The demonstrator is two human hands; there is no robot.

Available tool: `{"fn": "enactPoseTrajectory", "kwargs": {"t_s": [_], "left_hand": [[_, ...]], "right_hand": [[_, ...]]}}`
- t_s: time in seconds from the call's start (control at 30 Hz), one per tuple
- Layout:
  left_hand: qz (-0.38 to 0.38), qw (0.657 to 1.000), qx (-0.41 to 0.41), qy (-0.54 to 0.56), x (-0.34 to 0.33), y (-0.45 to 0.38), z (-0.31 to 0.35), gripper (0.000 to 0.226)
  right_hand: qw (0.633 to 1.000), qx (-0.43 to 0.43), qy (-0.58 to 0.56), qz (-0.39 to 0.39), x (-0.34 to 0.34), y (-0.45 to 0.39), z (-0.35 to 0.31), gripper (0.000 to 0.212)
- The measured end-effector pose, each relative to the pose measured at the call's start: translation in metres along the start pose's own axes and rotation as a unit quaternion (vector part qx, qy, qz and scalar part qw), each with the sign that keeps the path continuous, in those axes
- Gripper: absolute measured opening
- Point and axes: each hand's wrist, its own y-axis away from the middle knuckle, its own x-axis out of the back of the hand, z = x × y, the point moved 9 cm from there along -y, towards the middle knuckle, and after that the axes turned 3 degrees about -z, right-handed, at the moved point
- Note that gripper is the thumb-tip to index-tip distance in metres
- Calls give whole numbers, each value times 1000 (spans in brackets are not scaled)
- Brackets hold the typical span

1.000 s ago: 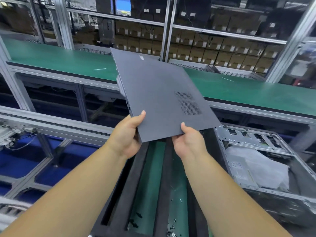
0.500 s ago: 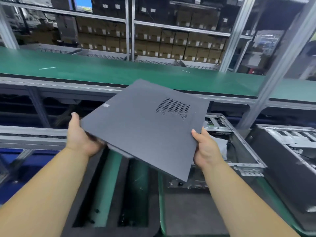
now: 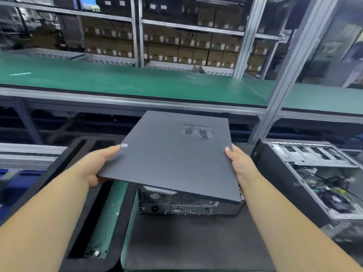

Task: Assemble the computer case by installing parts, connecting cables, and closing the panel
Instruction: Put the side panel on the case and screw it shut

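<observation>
A dark grey side panel [image 3: 172, 158] with a perforated vent patch near its far right lies tilted over a black computer case [image 3: 188, 205]. The case sits flat in front of me, its rear ports and fan grille facing me below the panel. My left hand [image 3: 98, 165] grips the panel's left edge, thumb on top. My right hand [image 3: 239, 163] grips the right edge the same way. The panel's near left corner stands higher than its right side. The inside of the case is hidden.
A second case [image 3: 314, 173] lies open at the right, its metal frame and cables showing. A black foam tray [image 3: 82, 213] with long slots lies at the left, small screws scattered in it. A green conveyor [image 3: 137, 83] and shelves of cardboard boxes run behind.
The panel has swung right and come down from the air onto the case in front of me. Both hands have shifted to its left and right edges.
</observation>
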Motion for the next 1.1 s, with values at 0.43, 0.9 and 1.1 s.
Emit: {"fn": "enactPoseTrajectory", "kwargs": {"t_s": [0.43, 0.9, 1.1], "left_hand": [[121, 980, -109, -117, -60, -1, -9, 26], [104, 944, -93, -299, -68, -31, -16, 27], [119, 919, -109, -359, -70, -32, -16, 29]], "right_hand": [[970, -39, 240, -13, 45, -70, 9, 60], [936, -41, 340, 82, 66, -92, 10, 58], [918, -52, 386, 70, 66, -92, 9, 81]]}}
